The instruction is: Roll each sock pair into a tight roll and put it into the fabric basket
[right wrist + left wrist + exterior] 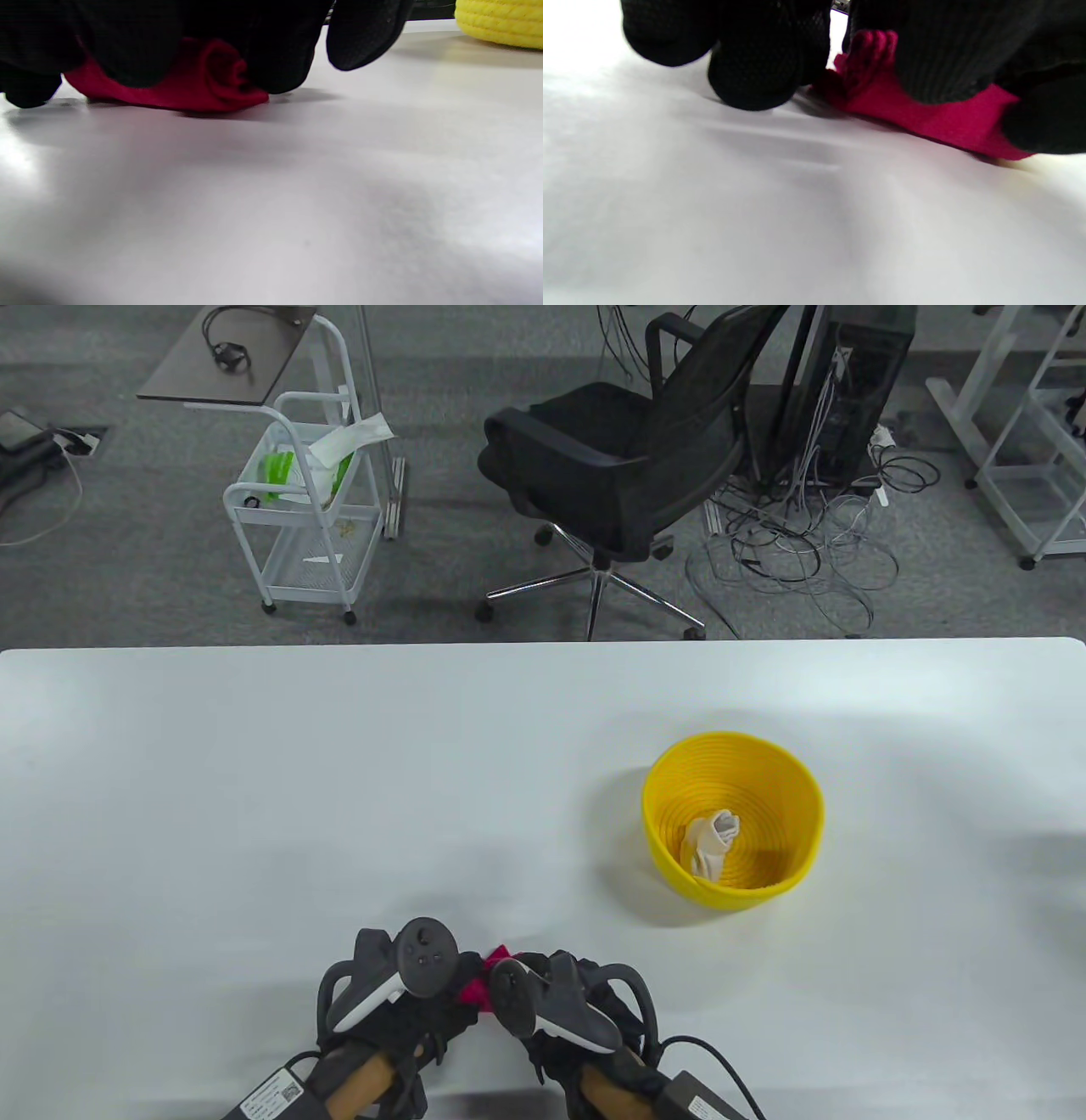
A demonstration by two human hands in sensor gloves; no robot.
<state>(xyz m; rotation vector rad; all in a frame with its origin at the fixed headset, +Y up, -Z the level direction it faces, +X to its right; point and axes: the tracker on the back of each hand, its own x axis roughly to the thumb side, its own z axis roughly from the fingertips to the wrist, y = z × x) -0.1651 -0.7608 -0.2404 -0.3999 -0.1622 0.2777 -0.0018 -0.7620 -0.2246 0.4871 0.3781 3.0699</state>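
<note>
Two hands (479,993) on red sock (191,84) (spiral)

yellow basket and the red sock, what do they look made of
Basket: looks like coiled rope or cord, matte; ridged rings circle its wall. Red sock: soft knit fabric, matte; ribbing shows at one end in the left wrist view, and it folds into a roll.

Your two hands meet at the table's (254,780) near edge, about 6 o'clock from its middle: left hand (394,1010) at 9 o'clock of the sock pair (482,980), right hand (560,1001) at 3 o'clock, both on top of it. The sock pair lies on the table between them. The basket (734,899) stands at 2 o'clock from your hands, well apart, with a rolled pair (711,841) inside. Beyond the far edge, a chair (628,458) sits at 12 o'clock and a cart (305,500) at 11.
</note>
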